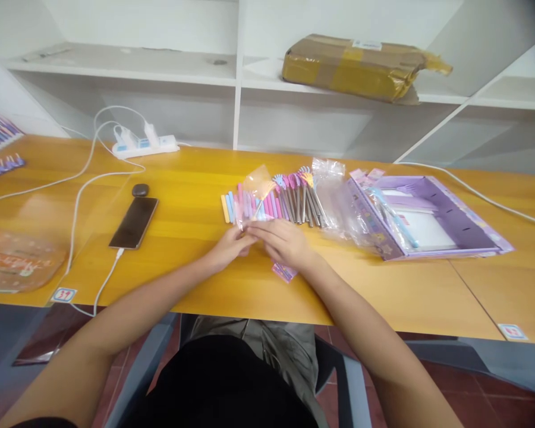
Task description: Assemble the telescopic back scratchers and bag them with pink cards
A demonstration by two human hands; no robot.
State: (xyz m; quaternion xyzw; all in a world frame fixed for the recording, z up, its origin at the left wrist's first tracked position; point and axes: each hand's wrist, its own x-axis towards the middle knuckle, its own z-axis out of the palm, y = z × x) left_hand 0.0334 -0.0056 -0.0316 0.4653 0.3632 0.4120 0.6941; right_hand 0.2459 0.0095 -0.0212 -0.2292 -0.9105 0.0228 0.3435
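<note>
Both hands meet near the middle of the yellow desk. My left hand (230,247) is closed, its fingertips pinching the lower end of a clear plastic bag (255,182). My right hand (286,242) lies over it with fingers together at the same bag. A metal stick with a yellowish top shows inside the bag. Just beyond the hands, pink, purple, blue and yellow tubes (227,208) lie in a row. To their right are several metal sticks (301,202) with colourful hand-shaped tops. A small purple card (284,272) lies partly beneath my right hand.
Clear bags (334,190) lie beside a purple open box (463,208) at the right. At the left are a phone (134,223), a black case (140,190), cables, a power strip (147,146) and an orange bag (18,261). A taped parcel (348,66) rests on the shelf.
</note>
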